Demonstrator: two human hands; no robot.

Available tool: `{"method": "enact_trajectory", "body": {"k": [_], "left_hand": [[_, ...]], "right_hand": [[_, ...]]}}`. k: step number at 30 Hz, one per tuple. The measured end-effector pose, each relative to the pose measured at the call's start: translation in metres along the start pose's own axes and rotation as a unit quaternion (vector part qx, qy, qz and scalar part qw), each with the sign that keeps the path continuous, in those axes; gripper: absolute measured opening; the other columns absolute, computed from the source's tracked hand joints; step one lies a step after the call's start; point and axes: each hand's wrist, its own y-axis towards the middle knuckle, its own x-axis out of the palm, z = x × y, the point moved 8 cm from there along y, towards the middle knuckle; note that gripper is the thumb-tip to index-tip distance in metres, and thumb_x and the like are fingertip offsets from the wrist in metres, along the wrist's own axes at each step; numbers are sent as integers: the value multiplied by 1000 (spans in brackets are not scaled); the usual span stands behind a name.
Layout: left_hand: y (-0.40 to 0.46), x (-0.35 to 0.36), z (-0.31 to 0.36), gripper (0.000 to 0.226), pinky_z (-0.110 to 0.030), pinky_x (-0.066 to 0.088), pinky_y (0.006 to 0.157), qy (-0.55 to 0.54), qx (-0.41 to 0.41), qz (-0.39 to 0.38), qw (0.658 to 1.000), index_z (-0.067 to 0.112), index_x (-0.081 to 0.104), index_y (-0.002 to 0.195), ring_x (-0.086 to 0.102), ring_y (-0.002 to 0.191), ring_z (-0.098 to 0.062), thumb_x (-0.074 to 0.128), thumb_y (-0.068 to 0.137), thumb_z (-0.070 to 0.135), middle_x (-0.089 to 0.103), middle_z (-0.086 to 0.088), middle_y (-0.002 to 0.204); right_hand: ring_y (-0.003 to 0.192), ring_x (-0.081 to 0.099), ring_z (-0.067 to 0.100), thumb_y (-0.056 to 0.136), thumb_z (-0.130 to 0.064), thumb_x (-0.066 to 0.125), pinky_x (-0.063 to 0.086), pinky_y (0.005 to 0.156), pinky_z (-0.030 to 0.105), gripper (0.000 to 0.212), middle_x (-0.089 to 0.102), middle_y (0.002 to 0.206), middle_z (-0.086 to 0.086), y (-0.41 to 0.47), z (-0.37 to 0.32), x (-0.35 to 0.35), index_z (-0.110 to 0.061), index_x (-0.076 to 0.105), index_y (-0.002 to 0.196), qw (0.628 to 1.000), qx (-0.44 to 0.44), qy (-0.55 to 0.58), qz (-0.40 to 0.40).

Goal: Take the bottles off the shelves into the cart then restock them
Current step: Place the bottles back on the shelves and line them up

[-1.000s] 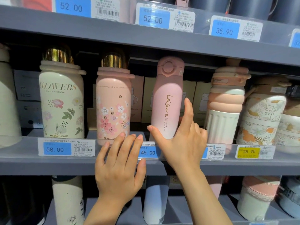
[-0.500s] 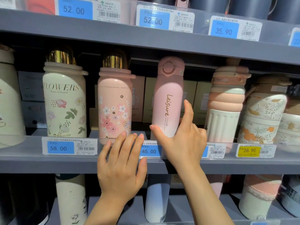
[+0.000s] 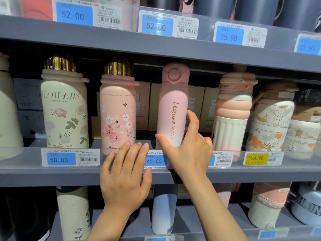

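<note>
Pink Leisure bottle (image 3: 172, 108): it stands upright on the middle shelf (image 3: 26, 174), behind the clear front rail, between the cherry-blossom bottle (image 3: 118, 112) and the ribbed peach bottle (image 3: 232, 115); it touches neither neighbour.
Long axis: vertical, cap uppermost, close under the shelf above.
Right hand (image 3: 189, 150): I have it at the bottle's lower part, thumb across the front near the base, index finger raised along the right flank; the fingers curl round the body in a loose bracket, and I judge this a light hold, not a full clasp.
Left hand (image 3: 125, 178): fingers straight and together, holding nothing; the fingertips lie on the rail just left of the 45.00 price tag (image 3: 154, 160).
Bearing: the bottle lies directly ahead of and above my right palm; the right hand is the nearer.
Step, as I judge it: either seating or lifting this bottle; these views do not settle which.
Constraint: any lift must clear the rail while staying below the upper shelf.
</note>
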Motion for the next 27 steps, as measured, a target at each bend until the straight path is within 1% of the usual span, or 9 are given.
{"method": "enact_trajectory", "body": {"k": [3, 6, 9, 12, 14, 17, 22, 25, 27], "left_hand": [[1, 0, 1, 43, -46, 38, 98, 0, 2, -6, 1000, 13, 52, 134, 51, 122, -25, 35, 98, 30, 65, -8, 124], [2, -2, 2, 43, -48, 37, 100, -8, -12, -25, 1000, 12, 54, 133, 50, 122, -28, 38, 97, 29, 62, -11, 129], [9, -12, 18, 46, -51, 28, 109, -61, -77, -26, 995, 13, 51, 135, 44, 129, -32, 43, 93, 30, 50, -15, 138], [26, -11, 75, 49, -46, 20, 116, -117, -25, -31, 992, 16, 45, 138, 37, 136, -27, 46, 91, 31, 42, -10, 144], [35, 2, 108, 52, -46, 20, 117, -128, 22, -39, 991, 18, 43, 140, 39, 136, -26, 48, 90, 32, 41, -8, 145], [37, 27, 124, 55, -50, 30, 111, -90, 41, -56, 994, 18, 41, 143, 43, 133, -26, 48, 90, 33, 45, -8, 147], [29, 37, 129, 44, -51, 39, 102, -13, 77, -49, 996, 14, 52, 133, 59, 118, -27, 43, 95, 33, 63, -8, 129], [29, 37, 129, 41, -48, 40, 97, -5, 78, -52, 996, 13, 59, 128, 60, 111, -26, 43, 95, 33, 67, -8, 122], [30, 36, 128, 42, -46, 41, 95, -11, 71, -50, 996, 13, 65, 124, 58, 108, -25, 43, 95, 32, 69, -8, 118]], "right_hand": [[85, 67, 24, 70, -72, 51, 38, 74, 36, 90, 71, 92, 1, 1, -3, -2, -18, 29, 139, 1000, -8, 2, -3], [107, 59, 19, 76, -67, 52, 36, 87, 32, 84, 62, 121, -2, -1, 5, -17, -24, 24, 142, 994, -19, 102, -19], [115, 52, 19, 82, -47, 60, 39, 96, 35, 66, 55, 128, 0, 2, 34, -54, -18, 39, 137, 988, -33, 134, 64], [114, 49, 24, 81, -40, 60, 41, 96, 43, 61, 52, 127, 6, 13, 80, -74, -17, 40, 134, 987, 22, 117, 112], [119, 46, 25, 80, -39, 60, 41, 98, 48, 65, 49, 131, 8, 21, 105, -77, -18, 36, 136, 988, 48, 108, 94], [126, 45, 24, 78, -41, 62, 42, 99, 51, 73, 43, 139, 2, 32, 127, -76, -30, 26, 141, 990, 62, 117, 42], [128, 45, 19, 79, -49, 67, 44, 96, 43, 86, 37, 145, -8, 44, 128, -63, -38, 14, 145, 992, 42, 103, -54], [120, 53, 27, 79, -54, 64, 42, 87, 39, 95, 48, 142, -2, 45, 129, -52, -38, 1, 149, 991, 57, 66, -104], [114, 57, 30, 78, -56, 64, 42, 84, 39, 99, 54, 136, 3, 45, 132, -51, -38, -2, 149, 990, 70, 61, -108]]}}
